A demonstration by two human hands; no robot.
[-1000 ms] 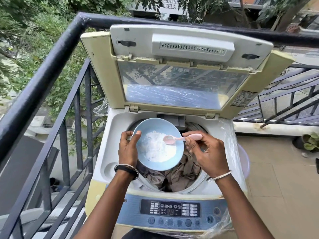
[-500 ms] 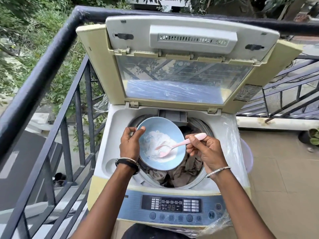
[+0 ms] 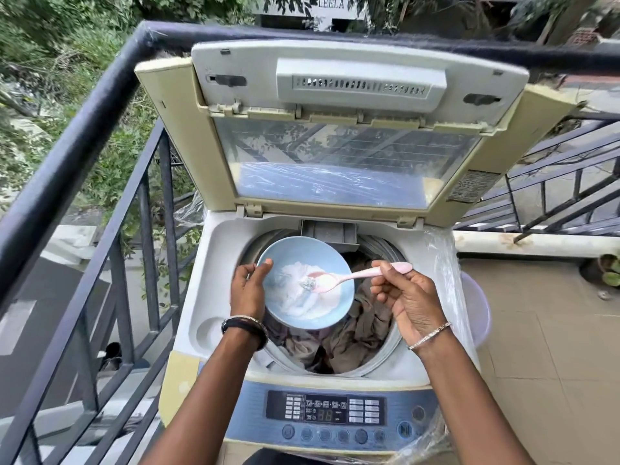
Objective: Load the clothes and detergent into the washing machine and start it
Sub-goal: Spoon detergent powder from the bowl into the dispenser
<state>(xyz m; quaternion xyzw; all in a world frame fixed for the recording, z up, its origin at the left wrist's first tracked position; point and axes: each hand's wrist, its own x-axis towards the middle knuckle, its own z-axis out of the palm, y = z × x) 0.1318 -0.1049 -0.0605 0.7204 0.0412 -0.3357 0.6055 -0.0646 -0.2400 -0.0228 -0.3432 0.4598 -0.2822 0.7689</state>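
A top-loading washing machine stands with its lid raised. Brown clothes lie in the drum. My left hand grips the left rim of a light blue bowl held over the drum, tilted toward me. White detergent powder fills the bowl's lower part. My right hand pinches the handle of a pink spoon, whose scoop rests in the powder with some on it. The control panel with a lit display sits at the front.
A black metal railing runs along the left and behind the machine. Clear plastic wrap drapes the machine's right side, with a pale tub behind it. A tiled floor and a potted plant lie to the right.
The spoon dipped from above the bowl down into the powder and now holds a scoop. My head moved closer and the view tilted down slightly. The bowl stayed over the drum.
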